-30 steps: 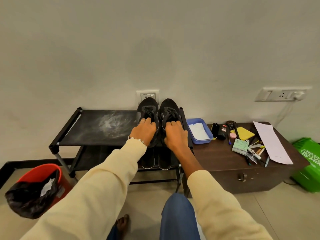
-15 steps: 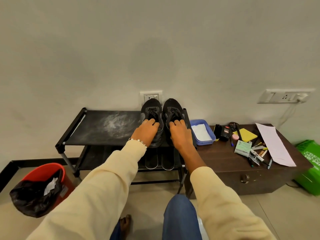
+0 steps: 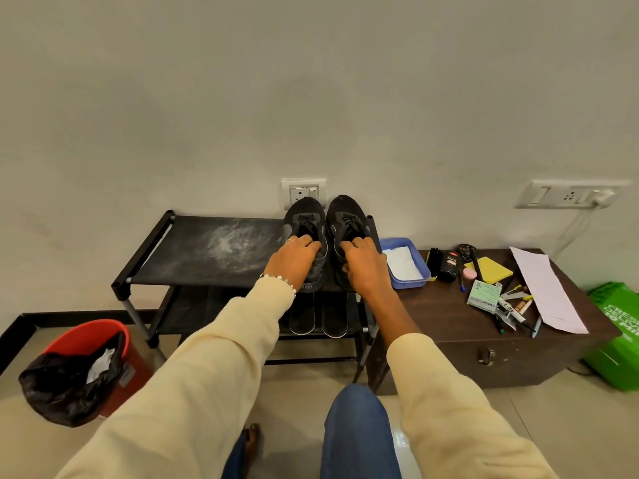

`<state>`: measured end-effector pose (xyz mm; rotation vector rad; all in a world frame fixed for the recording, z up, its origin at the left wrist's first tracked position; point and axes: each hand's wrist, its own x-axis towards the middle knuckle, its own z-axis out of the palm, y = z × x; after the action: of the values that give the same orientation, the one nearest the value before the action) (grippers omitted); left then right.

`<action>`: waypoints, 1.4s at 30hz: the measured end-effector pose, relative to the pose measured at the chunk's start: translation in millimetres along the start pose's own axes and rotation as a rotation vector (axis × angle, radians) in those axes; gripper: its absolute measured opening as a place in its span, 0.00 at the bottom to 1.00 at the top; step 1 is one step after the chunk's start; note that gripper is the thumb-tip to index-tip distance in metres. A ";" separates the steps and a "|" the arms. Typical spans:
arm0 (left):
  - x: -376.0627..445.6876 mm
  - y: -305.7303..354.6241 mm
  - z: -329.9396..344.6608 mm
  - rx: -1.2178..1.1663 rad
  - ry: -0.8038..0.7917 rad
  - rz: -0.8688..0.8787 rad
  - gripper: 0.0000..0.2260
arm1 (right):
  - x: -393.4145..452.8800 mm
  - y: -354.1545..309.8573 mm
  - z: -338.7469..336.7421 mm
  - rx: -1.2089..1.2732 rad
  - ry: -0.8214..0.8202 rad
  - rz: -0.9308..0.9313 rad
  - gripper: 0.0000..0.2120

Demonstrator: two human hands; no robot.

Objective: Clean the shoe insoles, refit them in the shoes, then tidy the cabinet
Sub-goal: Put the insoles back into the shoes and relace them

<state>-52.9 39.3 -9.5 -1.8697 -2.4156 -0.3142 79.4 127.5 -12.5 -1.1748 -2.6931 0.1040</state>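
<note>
Two black lace-up shoes stand side by side, toes to the wall, at the right end of a black shoe rack's dusty top shelf [image 3: 207, 250]. My left hand [image 3: 294, 261] lies over the left shoe [image 3: 304, 216], its fingertips curled into the opening. My right hand [image 3: 364, 267] grips the right shoe [image 3: 345, 212] at its collar, with bent fingers and the thumb at the side. Two dark insoles [image 3: 301, 318] lie flat on the lower shelf right beneath the shoes. To the right stands a low brown cabinet [image 3: 446, 305].
On the cabinet lie a blue tray [image 3: 411, 283] holding a white cloth, a long paper sheet [image 3: 546, 288], a yellow pad, pens and small bottles. A red bin [image 3: 86, 340] with a black liner stands left on the floor. A green bag [image 3: 619, 326] sits at far right.
Both hands stay on the shoes. Their fingers have curled further into the shoe openings. The shoes have not visibly moved.
</note>
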 end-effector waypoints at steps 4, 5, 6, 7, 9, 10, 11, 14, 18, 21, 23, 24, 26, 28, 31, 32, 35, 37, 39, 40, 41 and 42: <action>-1.4 -3.9 3.7 -0.029 0.016 0.004 0.25 | -3.9 -2.3 -1.2 0.025 0.000 0.009 0.22; -1.6 -5.6 5.0 -0.046 0.017 0.008 0.25 | -4.7 -2.6 -1.9 0.030 0.004 0.014 0.22; -3.0 -7.1 5.9 -0.066 0.016 0.012 0.27 | -6.4 -3.7 -2.9 0.034 0.011 0.020 0.22; -4.8 -8.1 7.0 -0.084 0.013 0.019 0.28 | -8.5 -4.8 -3.5 0.035 0.029 0.027 0.23; -12.6 -7.3 6.5 -0.113 0.035 0.028 0.30 | -16.5 -8.7 -5.2 0.035 0.097 0.050 0.24; -17.5 -5.8 5.1 -0.130 0.065 0.025 0.29 | -21.7 -11.5 -6.2 0.045 0.153 0.062 0.23; -24.7 -4.7 3.4 -0.156 0.105 0.016 0.27 | -28.6 -16.1 -6.6 0.063 0.220 0.066 0.22; -54.1 -8.5 -4.1 -0.281 0.205 -0.010 0.20 | -48.6 -35.5 0.0 0.178 0.438 0.015 0.14; -122.9 -42.6 -5.9 -0.417 0.299 -0.176 0.12 | -79.1 -86.0 25.7 0.468 0.438 -0.110 0.10; -189.7 -79.9 2.0 -0.457 0.309 -0.391 0.10 | -103.5 -139.0 56.8 0.607 0.228 -0.219 0.09; -236.7 -106.2 12.5 -0.461 0.268 -0.553 0.10 | -117.7 -176.7 77.2 0.652 0.092 -0.327 0.09; -261.0 -118.1 18.6 -0.459 0.241 -0.634 0.10 | -123.8 -195.1 86.3 0.661 0.024 -0.377 0.09; -311.5 -141.9 35.1 -0.471 0.203 -0.786 0.11 | -134.0 -235.9 102.1 0.657 -0.103 -0.470 0.09; -359.0 -162.2 53.2 -0.472 0.152 -0.914 0.12 | -140.8 -279.1 119.1 0.650 -0.226 -0.568 0.09; -422.0 -185.6 80.3 -0.440 0.004 -1.068 0.13 | -153.0 -343.9 146.0 0.590 -0.455 -0.679 0.08; -438.8 -193.0 88.3 -0.439 -0.042 -1.125 0.13 | -156.6 -363.8 154.4 0.555 -0.539 -0.707 0.08; -490.5 -212.2 120.9 -0.425 -0.135 -1.300 0.13 | -173.2 -419.4 190.8 0.368 -0.836 -0.792 0.10; -520.2 -220.4 145.8 -0.453 -0.195 -1.389 0.14 | -188.8 -451.4 221.6 0.251 -0.991 -0.818 0.10; -542.5 -224.7 172.7 -0.487 -0.277 -1.453 0.14 | -208.4 -473.1 256.1 0.160 -1.084 -0.839 0.09; -550.3 -224.4 184.4 -0.502 -0.310 -1.478 0.14 | -217.5 -477.3 271.9 0.121 -1.124 -0.837 0.09; -559.1 -225.4 199.5 -0.513 -0.343 -1.504 0.13 | -227.6 -481.3 292.8 0.070 -1.172 -0.828 0.10; -564.7 -225.1 212.6 -0.521 -0.374 -1.520 0.12 | -235.5 -481.8 311.4 0.026 -1.208 -0.804 0.12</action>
<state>-110.1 -507.2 -345.4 0.3746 -3.7039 -0.6961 -175.8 -368.2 -284.0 0.2556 -3.8618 0.9605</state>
